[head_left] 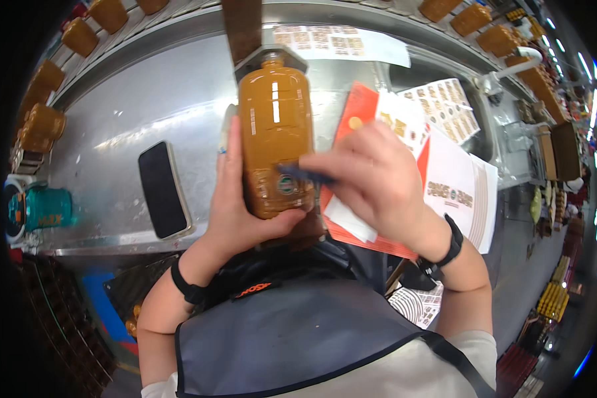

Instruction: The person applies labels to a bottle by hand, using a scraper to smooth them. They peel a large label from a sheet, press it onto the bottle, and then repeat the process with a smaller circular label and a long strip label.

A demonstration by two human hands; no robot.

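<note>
A glossy amber-brown bottle (275,126) lies on its back in front of me, its neck pointing away. Near its base is a round green-and-white emblem (285,184) amid raised or printed marks. My left hand (242,199) grips the lower left side of the bottle, thumb across its base end. In my right hand (371,179), blurred by motion, is a small dark blue flat tool (306,174), perhaps a scraper; its tip touches or hovers just over the bottle beside the emblem. Beneath the bottle, a metal holder (298,60) shows around its neck.
Left of the bottle a phone (164,190) lies on the metal worktop (113,146). Decal sheets (444,109) and an orange-red folder (358,106) lie to the right. A teal container (50,207) stands far left; similar amber bottles (79,36) line the back. A faucet (511,69) rises at right.
</note>
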